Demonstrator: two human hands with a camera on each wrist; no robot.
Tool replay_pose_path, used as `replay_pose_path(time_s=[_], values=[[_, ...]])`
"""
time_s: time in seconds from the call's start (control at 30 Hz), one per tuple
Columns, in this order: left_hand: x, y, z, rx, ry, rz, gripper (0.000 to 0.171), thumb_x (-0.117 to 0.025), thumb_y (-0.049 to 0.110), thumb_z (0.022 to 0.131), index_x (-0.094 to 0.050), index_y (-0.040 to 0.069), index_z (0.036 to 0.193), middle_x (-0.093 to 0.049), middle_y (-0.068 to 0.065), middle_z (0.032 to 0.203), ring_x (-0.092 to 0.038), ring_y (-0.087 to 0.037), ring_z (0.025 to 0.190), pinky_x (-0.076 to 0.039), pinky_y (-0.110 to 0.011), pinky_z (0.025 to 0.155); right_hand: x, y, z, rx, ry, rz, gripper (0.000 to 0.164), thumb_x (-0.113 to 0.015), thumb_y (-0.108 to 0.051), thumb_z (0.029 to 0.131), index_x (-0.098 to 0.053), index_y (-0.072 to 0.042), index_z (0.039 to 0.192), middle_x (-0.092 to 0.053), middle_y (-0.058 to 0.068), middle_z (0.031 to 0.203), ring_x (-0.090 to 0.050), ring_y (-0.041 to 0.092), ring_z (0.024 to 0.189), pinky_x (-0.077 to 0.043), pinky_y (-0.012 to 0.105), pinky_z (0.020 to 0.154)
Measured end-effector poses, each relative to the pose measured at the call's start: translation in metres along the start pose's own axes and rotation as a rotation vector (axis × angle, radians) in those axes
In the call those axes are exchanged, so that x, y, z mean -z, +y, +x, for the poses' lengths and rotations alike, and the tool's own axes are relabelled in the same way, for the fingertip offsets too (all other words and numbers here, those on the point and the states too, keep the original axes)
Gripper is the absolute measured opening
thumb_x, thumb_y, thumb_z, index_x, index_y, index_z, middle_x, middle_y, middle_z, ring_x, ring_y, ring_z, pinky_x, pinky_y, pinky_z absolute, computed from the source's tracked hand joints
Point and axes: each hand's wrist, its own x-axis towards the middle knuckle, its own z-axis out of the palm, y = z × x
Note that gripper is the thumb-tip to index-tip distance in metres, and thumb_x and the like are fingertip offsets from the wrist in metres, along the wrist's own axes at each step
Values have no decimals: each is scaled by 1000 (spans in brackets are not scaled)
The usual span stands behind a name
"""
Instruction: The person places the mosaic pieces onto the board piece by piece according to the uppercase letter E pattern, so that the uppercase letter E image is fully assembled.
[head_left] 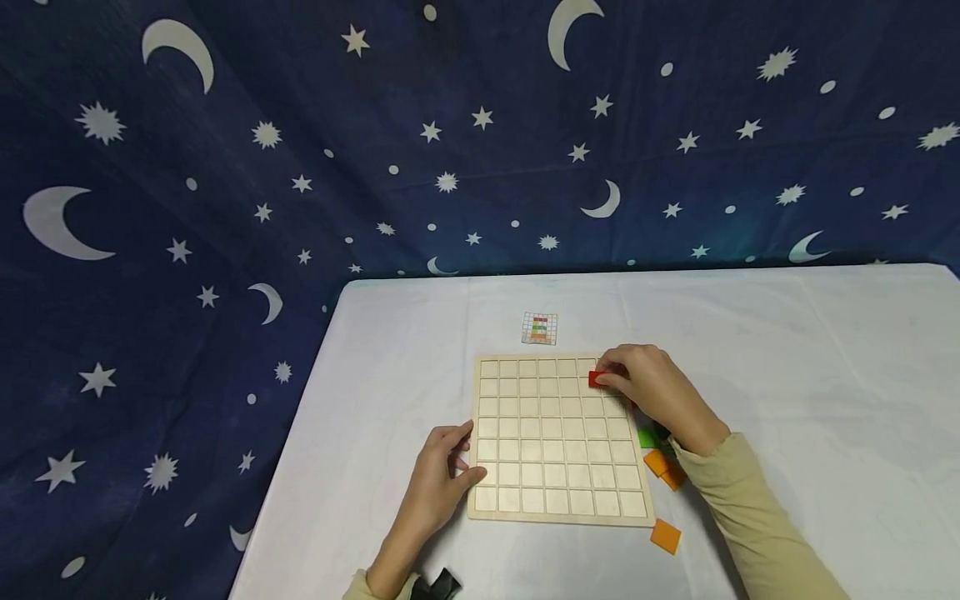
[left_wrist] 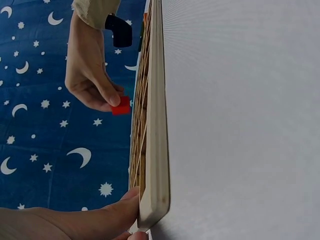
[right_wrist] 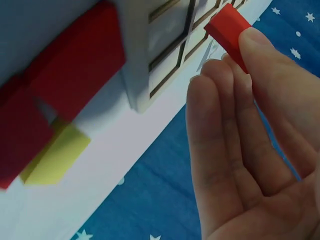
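Note:
A pale wooden grid board (head_left: pixel 558 522) lies flat on the table, its square cells bare where they show. My right hand (head_left: pixel 651 385) pinches a red square tile (head_left: pixel 595 379) between thumb and fingers, above the board's far right part. In the right wrist view the red tile (right_wrist: pixel 231 30) stands out past the thumb tip. At the board's left edge my left hand (head_left: pixel 441 475) holds the rim, thumb on top. The left wrist view shows that thumb (left_wrist: pixel 112 217) against the board's corner, fingertips below it.
Behind the board lies a small card (head_left: pixel 540 328) with a coloured grid pattern. Along its right side are orange tiles (head_left: pixel 665 536) and a green tile (head_left: pixel 647 437), partly under the right arm. Loose red tiles (right_wrist: pixel 80 60) and a yellow tile (right_wrist: pixel 57 155) show in the right wrist view.

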Motion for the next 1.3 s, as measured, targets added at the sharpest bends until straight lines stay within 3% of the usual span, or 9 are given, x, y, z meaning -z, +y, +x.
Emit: replay_pose_path(time_s=[0.53,0.83,1.3], values=[[2,1,2,-11,-3,-9,63,-81,-1,79,-54,-6,135,-55,-11,108,-55,-11,82,-52,-22,73,-19,-11,17,97,-29,53,5,-78,-9,84,-76,-6,88,-72,2,85,-63,15,76,-54,35,73],[2,1,1,-6,-6,-10,63,-81,0,79,-54,-5,136,-55,-11,110,-56,-12,83,-52,-23,74,-23,-10,19,109,-56,63,7,-77,-7,84,-78,-6,91,-71,2,87,-66,20,82,-56,37,76],[2,1,1,12,-6,-28,64,-81,1,78,-54,-5,136,-55,-11,109,-55,-12,82,-52,-22,74,-27,-9,20,124,-55,36,7,-78,-6,84,-79,-7,91,-65,-3,84,-62,17,81,-54,35,76]])
